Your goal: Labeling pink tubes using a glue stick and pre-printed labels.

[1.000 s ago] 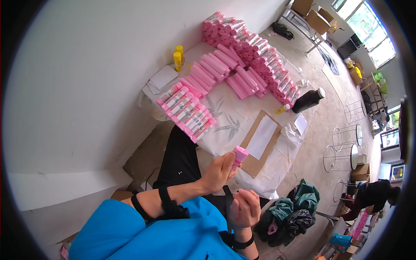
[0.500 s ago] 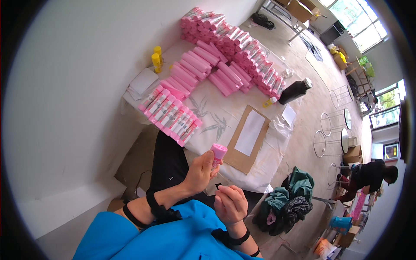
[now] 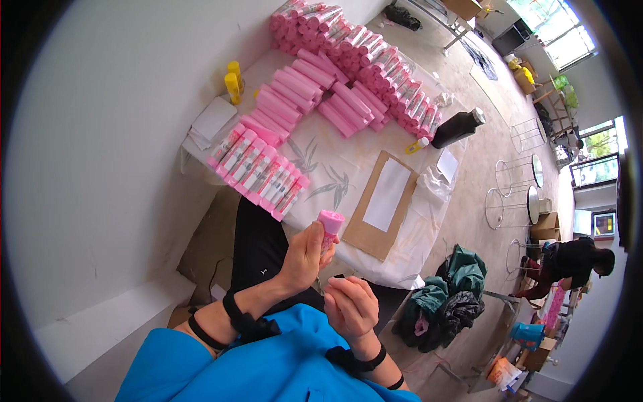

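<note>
Upright in my left hand [image 3: 303, 260] is a pink roll [image 3: 331, 222] with a printed label, its round end facing up; my fingers wrap around it. Close beside it, my right hand [image 3: 353, 307] is closed, fingertips drawn together near the lower part of the roll. Whether anything is pinched there I cannot make out. On the table ahead to the left lies a row of labelled pink rolls [image 3: 258, 175]. Behind that row are plain pink rolls [image 3: 287, 94], and a long stack of labelled rolls [image 3: 365, 57] runs along the far side.
A cardboard sheet with white paper [image 3: 388, 194] lies on the covered table [image 3: 321, 151]. Around it stand a black bottle [image 3: 459, 127], a small glue bottle [image 3: 416, 145], yellow glue sticks [image 3: 232, 86] and papers [image 3: 213, 120]. Dark bags [image 3: 445, 301] sit on the floor; another person [image 3: 569, 268] works far right.
Both hands, with the roll still in the left, have shifted slightly to the left. The whole table view has also moved a little up and left.
</note>
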Motion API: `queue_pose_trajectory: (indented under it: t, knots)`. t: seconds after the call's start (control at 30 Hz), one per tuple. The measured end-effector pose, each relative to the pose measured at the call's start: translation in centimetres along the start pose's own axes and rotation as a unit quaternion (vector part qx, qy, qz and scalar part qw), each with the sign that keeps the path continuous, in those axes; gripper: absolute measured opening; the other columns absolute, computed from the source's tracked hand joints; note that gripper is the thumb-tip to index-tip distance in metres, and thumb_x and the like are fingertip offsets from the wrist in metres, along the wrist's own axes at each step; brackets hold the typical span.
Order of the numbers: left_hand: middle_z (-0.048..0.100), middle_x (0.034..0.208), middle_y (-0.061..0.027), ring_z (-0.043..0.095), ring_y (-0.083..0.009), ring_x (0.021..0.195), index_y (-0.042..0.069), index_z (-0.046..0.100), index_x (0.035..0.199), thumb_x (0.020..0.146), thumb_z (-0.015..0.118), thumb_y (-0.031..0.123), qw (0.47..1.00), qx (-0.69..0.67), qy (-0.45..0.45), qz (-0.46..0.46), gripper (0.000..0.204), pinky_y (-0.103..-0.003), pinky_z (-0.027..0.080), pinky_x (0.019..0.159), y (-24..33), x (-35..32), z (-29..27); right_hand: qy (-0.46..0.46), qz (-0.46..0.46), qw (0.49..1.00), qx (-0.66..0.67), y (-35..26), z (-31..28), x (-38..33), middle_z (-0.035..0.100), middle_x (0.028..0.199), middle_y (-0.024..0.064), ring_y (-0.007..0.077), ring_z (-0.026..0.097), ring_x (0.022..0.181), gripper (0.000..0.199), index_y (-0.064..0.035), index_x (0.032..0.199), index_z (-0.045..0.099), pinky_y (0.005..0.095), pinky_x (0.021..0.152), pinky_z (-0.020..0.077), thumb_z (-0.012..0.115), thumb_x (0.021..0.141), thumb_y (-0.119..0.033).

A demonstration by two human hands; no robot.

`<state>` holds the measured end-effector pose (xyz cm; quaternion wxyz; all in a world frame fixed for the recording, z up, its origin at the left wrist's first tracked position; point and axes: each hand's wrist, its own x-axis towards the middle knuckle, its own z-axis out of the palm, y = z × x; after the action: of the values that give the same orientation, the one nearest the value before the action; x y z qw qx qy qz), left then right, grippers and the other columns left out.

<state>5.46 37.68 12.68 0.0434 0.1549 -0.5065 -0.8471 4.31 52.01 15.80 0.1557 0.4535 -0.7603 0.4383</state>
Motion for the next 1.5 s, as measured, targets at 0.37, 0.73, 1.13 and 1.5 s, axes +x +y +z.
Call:
queue_pose_trajectory:
  t: [0.37, 0.73, 1.13, 1.5]
  knots:
    - [0.041, 0.056, 0.0009, 0.035, -0.0049, 0.045, 0.002, 0.05, 0.095, 0.105, 0.023, 0.046, 1.0, 0.026, 0.009, 0.011, 0.053, -0.022, 0.029, 0.043, -0.39, 0.54, -0.01, 0.0, 0.009, 1.0, 0.009, 0.4, 0.44, 0.12, 0.068, 0.094, 0.0122, 0.0229, 0.064, 0.069, 0.014, 0.0033, 0.085, 0.07, 0.0328, 0.066, 0.0548, 0.076, 0.073, -0.001]
    - [0.04, 0.055, 0.003, 0.034, -0.0035, 0.045, -0.001, 0.054, 0.107, 0.105, 0.021, 0.045, 1.0, 0.013, -0.002, 0.009, 0.056, -0.021, 0.029, 0.042, -0.31, 0.5, -0.53, -0.006, 0.005, 1.0, 0.009, 0.27, 0.82, 0.36, 0.068, 0.093, 0.0121, 0.0231, 0.063, 0.069, 0.014, 0.0031, 0.085, 0.069, 0.0329, 0.066, 0.0547, 0.076, 0.073, -0.001]
    - [0.04, 0.056, 0.0034, 0.034, -0.003, 0.045, -0.001, 0.054, 0.119, 0.105, 0.019, 0.045, 0.999, 0.044, -0.016, 0.02, 0.059, -0.02, 0.029, 0.042, -0.15, 0.46, -0.54, -0.011, 0.006, 1.0, 0.02, 0.36, 0.92, 0.4, 0.067, 0.092, 0.0114, 0.022, 0.062, 0.068, 0.014, 0.0029, 0.084, 0.069, 0.032, 0.065, 0.0534, 0.077, 0.073, -0.001]
    - [0.04, 0.057, 0.0032, 0.036, -0.0042, 0.05, 0.001, 0.058, 0.116, 0.106, 0.024, 0.044, 0.998, 0.062, -0.013, 0.018, 0.056, -0.022, 0.032, 0.048, 0.13, 0.37, 0.07, -0.004, 0.011, 1.0, 0.017, 0.41, 0.56, 0.19, 0.067, 0.091, 0.011, 0.023, 0.062, 0.069, 0.014, 0.0027, 0.083, 0.069, 0.0322, 0.064, 0.0534, 0.077, 0.072, -0.001]
